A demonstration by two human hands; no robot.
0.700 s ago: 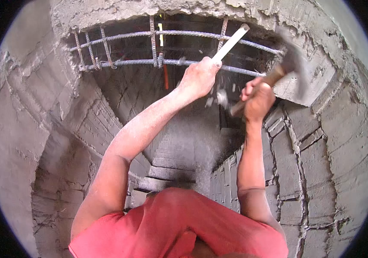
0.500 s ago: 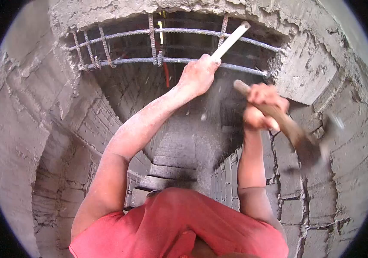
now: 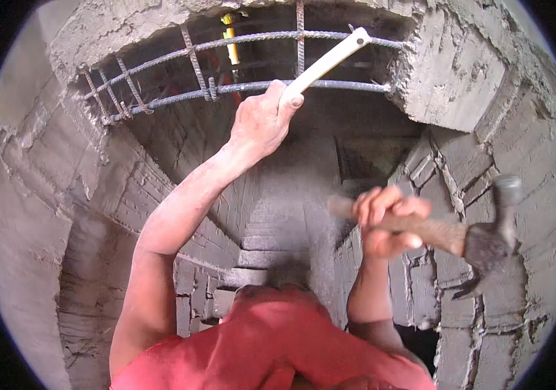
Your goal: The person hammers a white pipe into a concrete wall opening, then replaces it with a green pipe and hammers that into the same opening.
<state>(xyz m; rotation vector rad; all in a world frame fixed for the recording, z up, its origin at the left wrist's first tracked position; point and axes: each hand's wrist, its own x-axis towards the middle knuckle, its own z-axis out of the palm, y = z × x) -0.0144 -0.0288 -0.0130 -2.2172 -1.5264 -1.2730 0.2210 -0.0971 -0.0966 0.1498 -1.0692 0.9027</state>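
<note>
1. The brick walls [image 3: 37,214] of the shaft fill most of the view, with grey mortar squeezed out of the joints. They lie as they did a moment ago, but our head has tipped, so the opening above sits differently in the view.
2. The broken concrete edge [image 3: 447,71] hangs above on the right. The dust and chips that were falling beneath it are gone, so we judge that no blow is landing now.
3. Our red shirt [image 3: 271,344] fills the bottom of the view.
4. The bared rebar grid [image 3: 252,38] crosses the opening, two long bars tied by short uprights, with something yellow [image 3: 231,49] behind it.
5. The hammer [image 3: 486,244] has swung down and away. It was up by the concrete edge; now its head lies low on the right, in front of the brickwork and well apart from the chisel. We read this as the draw-back between strikes.
6. The chisel [image 3: 327,62], a pale bar, stays raised, slanting up to the right with its tip at the upper bar, near the concrete edge.
7. Our left hand [image 3: 262,123] keeps its grip closed round the chisel's lower end, just beneath the lower bar.
8. Our right hand [image 3: 385,224] has its grip closed round the hammer's wooden handle, toward the butt end.
</note>
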